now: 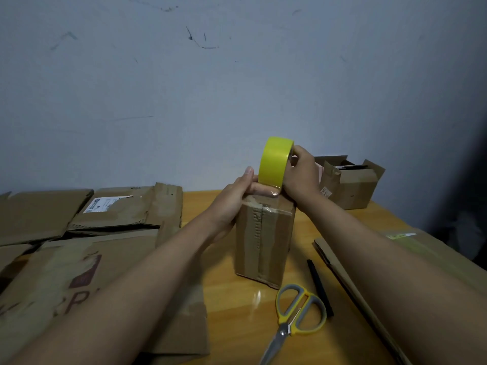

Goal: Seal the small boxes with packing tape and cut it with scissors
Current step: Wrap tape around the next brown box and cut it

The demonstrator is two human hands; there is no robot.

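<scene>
Nearest on the wooden table (237, 325) lie the yellow-and-grey-handled scissors (295, 316), handles toward the far side, blades pointing at the near edge, closed. Just right of them a slim black pen (319, 287) lies lengthwise, near to far. Behind the scissors the small brown cardboard box (263, 241) rests with its long axis running away from the viewer, a taped seam along its top. The left hand (232, 204) grips the box's far top edge, fingers (263, 189) pressing the clear tape end flat there. The right hand (300, 175) curls around the yellow roll of packing tape (274, 160), held upright on edge above that far end. Flattened cardboard sheets (79, 248) cover the left; an open cardboard box (350, 183) stands far right.
</scene>
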